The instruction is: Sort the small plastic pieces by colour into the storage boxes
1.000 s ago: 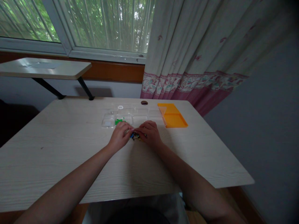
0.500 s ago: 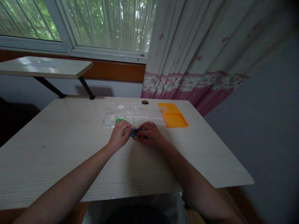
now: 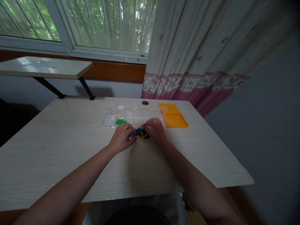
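Note:
A pile of small mixed pieces, blue, black and yellow, lies on the table between my hands. My left hand is at the pile's left side, fingers curved and thumb apart, touching some blue pieces. At the far right edge of the pile, my right hand rests with its fingers apart, fingertips against the pieces. Just beyond stands a clear plastic compartment box, its front right part hidden by my right hand. Small green pieces lie in one of its front left compartments.
An orange two-part tray stands right of the clear box. Behind them is a round cable hole in the table. A raised shelf on dark legs is at the back left, with a curtain behind the table.
My right hand has drawn back slightly right and away, uncovering more black and yellow pieces. My left hand has shifted slightly toward the pile, and more green pieces show.

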`<action>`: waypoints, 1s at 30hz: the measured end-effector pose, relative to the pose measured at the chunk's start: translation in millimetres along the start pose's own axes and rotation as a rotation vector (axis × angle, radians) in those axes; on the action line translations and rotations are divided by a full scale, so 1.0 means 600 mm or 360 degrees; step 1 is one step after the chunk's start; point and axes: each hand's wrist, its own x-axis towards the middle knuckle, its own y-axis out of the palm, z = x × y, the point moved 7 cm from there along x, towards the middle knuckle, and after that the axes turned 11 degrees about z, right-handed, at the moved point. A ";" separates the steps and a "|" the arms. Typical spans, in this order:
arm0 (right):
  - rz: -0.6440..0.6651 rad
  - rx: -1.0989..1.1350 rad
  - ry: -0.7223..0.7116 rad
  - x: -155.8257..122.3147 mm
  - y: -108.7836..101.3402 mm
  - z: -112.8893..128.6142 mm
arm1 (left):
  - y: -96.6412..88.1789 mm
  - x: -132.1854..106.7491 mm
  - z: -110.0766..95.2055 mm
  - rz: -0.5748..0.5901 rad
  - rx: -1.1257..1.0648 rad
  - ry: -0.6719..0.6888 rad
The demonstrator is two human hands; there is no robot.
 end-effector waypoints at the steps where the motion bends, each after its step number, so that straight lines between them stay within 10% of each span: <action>1: -0.0067 -0.0002 0.0049 0.000 -0.005 -0.007 | 0.002 0.000 -0.001 0.0025 0.0029 0.0007; 14: -0.0356 -0.0371 0.0543 -0.014 -0.026 -0.049 | 0.015 0.003 -0.017 0.0101 0.0197 0.0057; 30: -0.0208 -0.0272 0.0237 -0.005 -0.015 -0.025 | -0.001 0.000 0.003 -0.0109 -0.0104 -0.0011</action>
